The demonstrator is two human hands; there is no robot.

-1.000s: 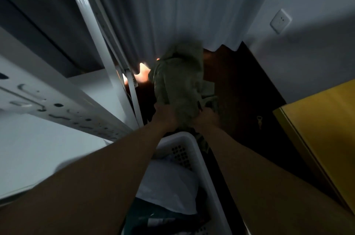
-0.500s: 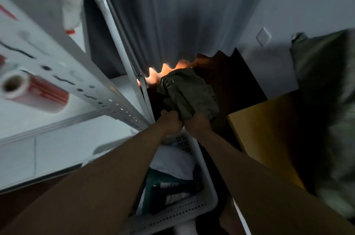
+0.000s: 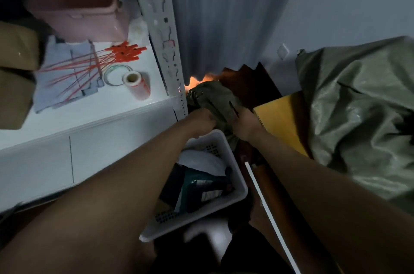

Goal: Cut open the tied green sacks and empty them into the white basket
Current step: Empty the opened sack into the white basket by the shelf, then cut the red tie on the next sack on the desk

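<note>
We have both hands clamped on one green sack point(image 3: 215, 99) held just past the far rim of the white basket point(image 3: 235, 175): left hand point(image 3: 201, 120) and right hand point(image 3: 245, 126) with fingers curled into the cloth. Basket already holds packages, so we judge this sack mostly emptied. Another full green sack point(image 3: 358, 112) sits on the right, apparently not yet emptied.

hands point(image 3: 224, 120) gripping green sack point(image 3: 215, 99), white basket point(image 3: 238, 180)

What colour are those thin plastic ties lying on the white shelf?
Red. The plastic ties lie fanned out over a pale cloth, seen in the head view.
</note>
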